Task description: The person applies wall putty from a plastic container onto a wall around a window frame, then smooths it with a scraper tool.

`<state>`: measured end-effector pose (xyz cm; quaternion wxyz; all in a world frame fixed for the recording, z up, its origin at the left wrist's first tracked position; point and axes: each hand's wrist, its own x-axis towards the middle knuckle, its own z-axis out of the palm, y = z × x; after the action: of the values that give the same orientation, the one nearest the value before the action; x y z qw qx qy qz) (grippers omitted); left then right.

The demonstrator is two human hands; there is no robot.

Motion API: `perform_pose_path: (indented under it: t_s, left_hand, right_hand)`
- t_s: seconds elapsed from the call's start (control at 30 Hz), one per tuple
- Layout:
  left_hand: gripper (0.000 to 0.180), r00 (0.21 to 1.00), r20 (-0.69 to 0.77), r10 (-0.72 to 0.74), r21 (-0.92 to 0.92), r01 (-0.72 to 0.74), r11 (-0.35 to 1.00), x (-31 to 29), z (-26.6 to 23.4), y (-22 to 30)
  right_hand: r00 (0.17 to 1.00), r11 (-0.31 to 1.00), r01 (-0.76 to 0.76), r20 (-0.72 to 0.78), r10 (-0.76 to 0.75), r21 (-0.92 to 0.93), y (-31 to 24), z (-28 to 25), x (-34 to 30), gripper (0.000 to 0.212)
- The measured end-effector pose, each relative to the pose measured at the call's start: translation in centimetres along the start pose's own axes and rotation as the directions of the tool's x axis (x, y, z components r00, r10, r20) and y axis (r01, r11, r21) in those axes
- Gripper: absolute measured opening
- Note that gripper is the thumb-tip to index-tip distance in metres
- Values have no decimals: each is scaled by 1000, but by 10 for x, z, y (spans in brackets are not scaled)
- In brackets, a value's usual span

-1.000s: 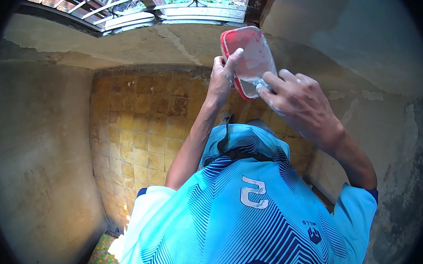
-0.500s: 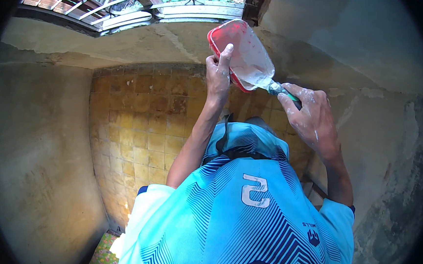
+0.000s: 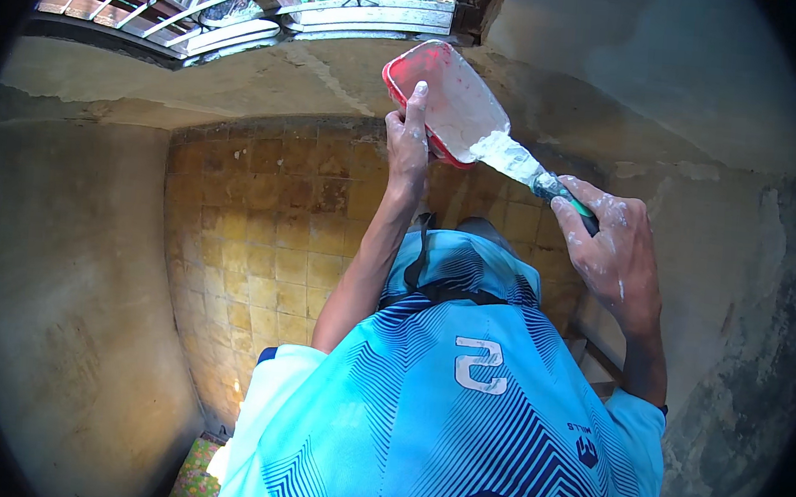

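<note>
My left hand (image 3: 407, 143) grips the near left side of a red rectangular container (image 3: 460, 91), thumb over its rim. White paste coats the container's inside. My right hand (image 3: 609, 240) is closed round the dark green handle of a putty knife (image 3: 546, 185). A lump of white putty (image 3: 500, 152) covers the blade, which lies at the container's near right edge. Both hands carry white smears. The fingers of my left hand beneath the container are hidden.
Ahead is a window with a metal grille (image 3: 247, 30). Bare, patchy plaster walls stand at the left (image 3: 73, 272) and right (image 3: 727, 299). Yellowish square tiles (image 3: 260, 239) cover the floor. A flower-patterned cloth (image 3: 193, 479) shows at the lower left.
My right hand has drawn the putty knife back to the right, bringing a lump of putty up on its blade. The container has shifted slightly left.
</note>
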<state>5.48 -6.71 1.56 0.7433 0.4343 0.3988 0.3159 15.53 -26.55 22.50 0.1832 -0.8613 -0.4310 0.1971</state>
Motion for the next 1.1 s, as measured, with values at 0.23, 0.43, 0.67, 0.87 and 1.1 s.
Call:
perform_pose_path:
  t_s: [0.23,0.43,0.67,0.87,1.1]
  left_hand:
    - [63,1000,-8,-5,-182,3,983,-9,5,8]
    - [80,992,116,-57,-44,62,997,-10,2,18]
    - [79,990,74,-122,-46,126,991,-3,2,10]
    - [79,983,138,-120,-100,134,986,-6,2,25]
    - [84,972,192,-138,-23,145,989,-4,4,34]
  right_hand:
    - [997,1000,2,-76,-1,17,2,-18,-1,33]
    - [959,974,220,-171,-227,-61,10,-18,34,31]
    - [770,710,492,-127,-625,-504,21,31,29,32]
    - [672,570,636,9,-741,-519,42,39,16,12]
    - [666,541,641,44,-745,-544,46,21,13,12]
